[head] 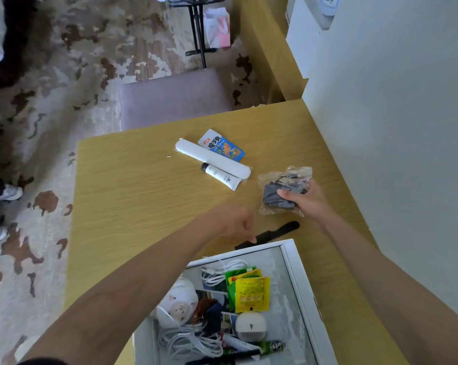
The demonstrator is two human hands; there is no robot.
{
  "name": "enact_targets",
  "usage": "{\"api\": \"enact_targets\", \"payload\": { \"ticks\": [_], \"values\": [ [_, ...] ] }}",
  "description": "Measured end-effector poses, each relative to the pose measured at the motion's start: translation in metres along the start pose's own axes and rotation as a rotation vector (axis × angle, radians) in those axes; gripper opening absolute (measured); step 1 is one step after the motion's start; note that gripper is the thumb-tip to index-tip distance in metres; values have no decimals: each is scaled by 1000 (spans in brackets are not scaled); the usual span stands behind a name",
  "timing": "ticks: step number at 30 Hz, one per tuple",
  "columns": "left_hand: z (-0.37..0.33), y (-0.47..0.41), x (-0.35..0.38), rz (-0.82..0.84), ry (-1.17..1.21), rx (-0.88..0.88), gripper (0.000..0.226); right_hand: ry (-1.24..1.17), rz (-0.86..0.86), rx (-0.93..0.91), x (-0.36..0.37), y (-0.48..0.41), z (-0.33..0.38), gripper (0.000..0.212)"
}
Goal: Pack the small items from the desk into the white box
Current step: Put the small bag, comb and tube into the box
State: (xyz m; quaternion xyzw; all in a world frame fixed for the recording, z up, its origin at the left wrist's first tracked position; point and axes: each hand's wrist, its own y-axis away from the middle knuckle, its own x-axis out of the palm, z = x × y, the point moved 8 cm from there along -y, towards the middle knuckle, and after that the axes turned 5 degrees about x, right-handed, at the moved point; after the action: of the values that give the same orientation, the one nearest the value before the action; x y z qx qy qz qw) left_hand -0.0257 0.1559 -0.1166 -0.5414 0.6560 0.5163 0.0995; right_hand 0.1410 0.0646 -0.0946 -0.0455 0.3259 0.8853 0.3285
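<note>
Two bare hands above one wooden desk (133, 193). Right hand (310, 200), toward the right side: fingers and thumb wrapped round one clear plastic bag (284, 189) with a dark folded item inside; resting on the wood or lifted off it, cannot tell. Left hand (233, 222), near the middle: fingers curled in, one fingertip down at the near end of one black comb (278, 230); touching or pinching it, cannot tell. Comb flat on the desk, just beyond the far rim of the one white box (296, 267).

Box open at the near edge, crowded inside: two bundles of white cable (217, 275), a few green and yellow sachets (251, 293), one white rounded gadget (250, 326), one white piece with a cartoon face (179, 305), plus smaller bits too jumbled to count.

Loose on the far half of the desk, three things touching: one long white case (212, 160) in clear wrap, one small white tube (222, 177) with a black cap along its near side, one blue printed packet (222, 147) tucked under its far side.

Beyond the desk: one grey-purple padded seat (172, 98), brown-and-grey blotched carpet (64, 75), black stand legs (197, 35). White wall (394, 127) along the right. Two pale shoes (9, 193) at the left edge.
</note>
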Motion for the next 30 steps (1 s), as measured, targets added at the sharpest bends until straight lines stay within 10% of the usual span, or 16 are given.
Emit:
{"api": "enact_targets", "payload": {
  "ticks": [5, 11, 20, 30],
  "values": [
    [-19, -20, 10, 72, -398, 99, 37, -91, -30, 3, -23, 18, -13, 71],
    [-13, -27, -2, 44, -341, 6, 36, -83, -44, -31, -39, 31, -13, 69],
    [8, 3, -17, -68, -32, -88, 13, -372, 75, -129, -48, 66, 16, 55],
    [-19, 165, -59, -680, 607, -34, 16, -434, 458, -299, -39, 141, 74, 58]
  ]
}}
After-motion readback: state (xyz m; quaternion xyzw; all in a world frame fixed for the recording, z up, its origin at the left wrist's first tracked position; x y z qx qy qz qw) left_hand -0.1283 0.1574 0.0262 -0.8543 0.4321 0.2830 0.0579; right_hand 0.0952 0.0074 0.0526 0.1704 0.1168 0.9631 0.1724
